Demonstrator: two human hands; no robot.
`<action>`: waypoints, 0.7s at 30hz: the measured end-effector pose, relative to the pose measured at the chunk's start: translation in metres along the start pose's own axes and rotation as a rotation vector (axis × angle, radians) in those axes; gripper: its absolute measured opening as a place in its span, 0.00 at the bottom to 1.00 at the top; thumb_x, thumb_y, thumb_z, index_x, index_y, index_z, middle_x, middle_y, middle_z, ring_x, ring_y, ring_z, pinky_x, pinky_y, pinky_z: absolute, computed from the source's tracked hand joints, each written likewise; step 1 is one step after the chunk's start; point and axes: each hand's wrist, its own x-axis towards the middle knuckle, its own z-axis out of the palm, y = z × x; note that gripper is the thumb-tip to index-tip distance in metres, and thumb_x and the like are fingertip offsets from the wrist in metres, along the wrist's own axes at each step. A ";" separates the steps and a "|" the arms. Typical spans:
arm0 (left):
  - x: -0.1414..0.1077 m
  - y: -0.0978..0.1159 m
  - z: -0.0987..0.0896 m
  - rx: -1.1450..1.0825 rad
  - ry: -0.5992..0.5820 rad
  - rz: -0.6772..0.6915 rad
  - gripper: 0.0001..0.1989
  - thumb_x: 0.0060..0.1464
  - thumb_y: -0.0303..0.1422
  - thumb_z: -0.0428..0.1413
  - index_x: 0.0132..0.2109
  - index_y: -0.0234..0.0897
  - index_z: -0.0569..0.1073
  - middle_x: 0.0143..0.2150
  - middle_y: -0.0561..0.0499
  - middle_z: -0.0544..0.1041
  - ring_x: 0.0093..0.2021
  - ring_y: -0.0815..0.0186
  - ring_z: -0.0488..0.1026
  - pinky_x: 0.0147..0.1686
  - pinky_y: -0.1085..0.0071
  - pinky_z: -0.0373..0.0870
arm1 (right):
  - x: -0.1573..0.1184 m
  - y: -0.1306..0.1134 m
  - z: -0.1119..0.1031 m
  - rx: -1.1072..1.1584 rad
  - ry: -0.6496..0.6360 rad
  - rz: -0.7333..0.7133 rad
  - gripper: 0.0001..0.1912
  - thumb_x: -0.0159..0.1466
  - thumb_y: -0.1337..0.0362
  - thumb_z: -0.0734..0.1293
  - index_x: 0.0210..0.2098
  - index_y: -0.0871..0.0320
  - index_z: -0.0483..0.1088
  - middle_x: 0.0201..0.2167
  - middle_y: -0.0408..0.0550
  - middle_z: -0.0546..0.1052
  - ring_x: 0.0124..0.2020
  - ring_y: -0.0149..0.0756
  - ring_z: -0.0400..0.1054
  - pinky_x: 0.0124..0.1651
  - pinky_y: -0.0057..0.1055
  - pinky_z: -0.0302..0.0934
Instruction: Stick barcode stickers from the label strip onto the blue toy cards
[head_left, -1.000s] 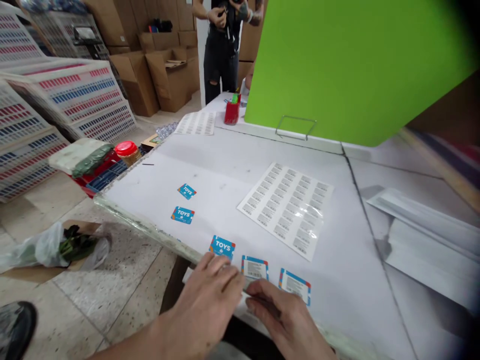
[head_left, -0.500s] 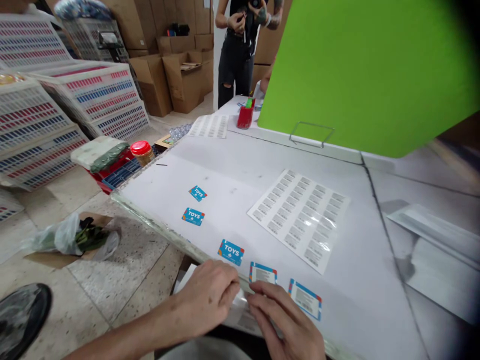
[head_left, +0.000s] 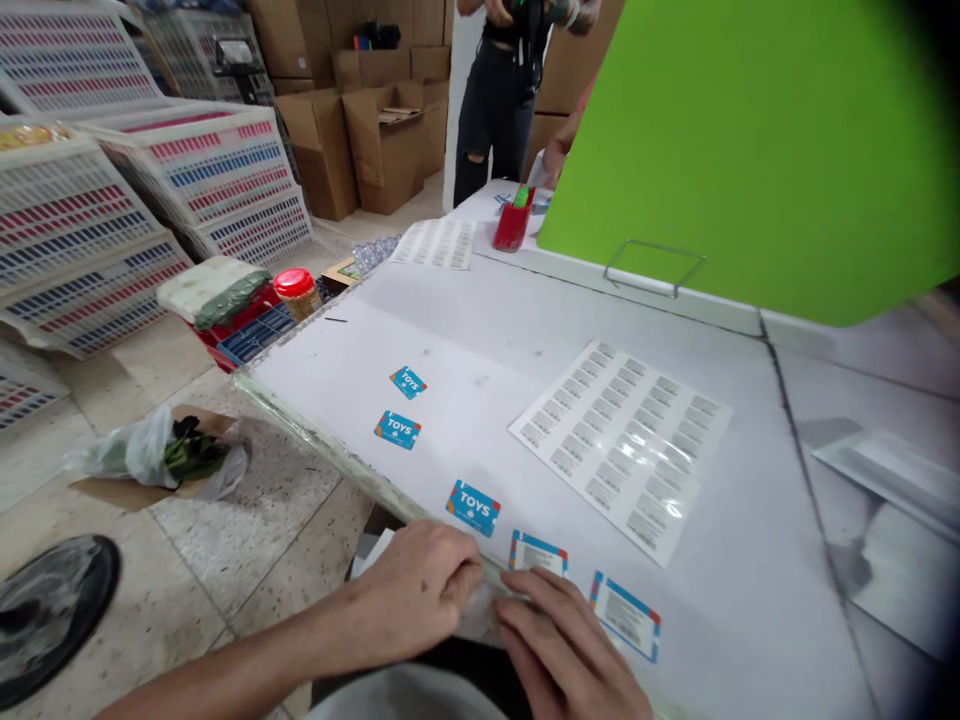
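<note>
At the table's near edge, my left hand (head_left: 424,585) is closed, its fingers curled around something clear, like a thin plastic bag (head_left: 480,610). Close on its right, my right hand (head_left: 566,640) bends its fingers over the edge and touches the same clear plastic; whether it grips it is hidden. Just beyond my hands lie a blue TOYS card (head_left: 474,507) and two cards with printed labels, one (head_left: 538,552) partly covered by my right hand, the other (head_left: 626,615) farther right. Two more TOYS cards (head_left: 397,429) (head_left: 409,382) lie farther left. A barcode sticker sheet (head_left: 622,440) rests mid-table.
A green board (head_left: 735,150) stands on the table's far side, by a red holder (head_left: 512,225) and a second sticker sheet (head_left: 435,244). A lidded jar (head_left: 297,292) and plastic crates (head_left: 225,170) are at the left. A person (head_left: 495,110) stands behind the table.
The whole view has shifted slightly, so the table and cards appear a little farther right. My hands keep nearly the same pose at the edge. The standing person's hands appear higher.
</note>
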 end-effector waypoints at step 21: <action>-0.007 -0.038 0.013 0.096 -0.026 0.071 0.10 0.53 0.23 0.46 0.28 0.35 0.67 0.28 0.52 0.70 0.30 0.66 0.66 0.30 0.74 0.60 | 0.036 0.010 -0.021 0.210 -0.052 0.472 0.08 0.62 0.60 0.60 0.29 0.54 0.67 0.40 0.48 0.74 0.39 0.35 0.70 0.39 0.26 0.65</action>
